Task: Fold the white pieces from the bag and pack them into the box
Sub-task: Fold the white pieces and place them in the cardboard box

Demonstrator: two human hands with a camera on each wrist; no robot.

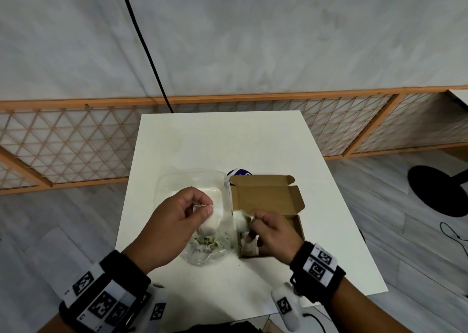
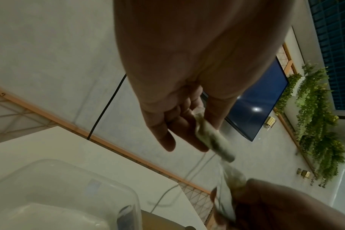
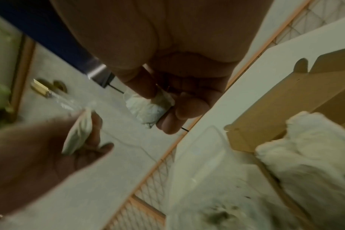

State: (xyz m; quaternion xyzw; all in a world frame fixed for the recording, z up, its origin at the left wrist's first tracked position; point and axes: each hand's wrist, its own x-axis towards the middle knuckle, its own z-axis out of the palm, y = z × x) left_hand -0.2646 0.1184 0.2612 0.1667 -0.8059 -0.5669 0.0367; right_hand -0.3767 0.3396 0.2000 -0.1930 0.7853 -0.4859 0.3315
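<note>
My left hand [image 1: 202, 209] pinches a small white piece [image 1: 210, 222] between thumb and fingers, just above the clear plastic bag [image 1: 207, 249] lying on the table. My right hand [image 1: 253, 218] pinches a second white piece [image 1: 240, 221] beside it, at the left edge of the open brown cardboard box [image 1: 268, 195]. Another white piece [image 1: 249, 247] lies in the box under my right hand. The left wrist view shows the left-hand piece [image 2: 213, 140] with a thin thread hanging from it. In the right wrist view the pinched right-hand piece [image 3: 150, 109] and the white pieces in the box [image 3: 305, 147] show.
A clear plastic container [image 1: 192, 188] stands behind the bag, left of the box. A dark blue round object [image 1: 238, 172] peeks out behind the box lid. The small white table [image 1: 228, 140] ends close on both sides. A black cable [image 1: 147, 53] hangs behind it.
</note>
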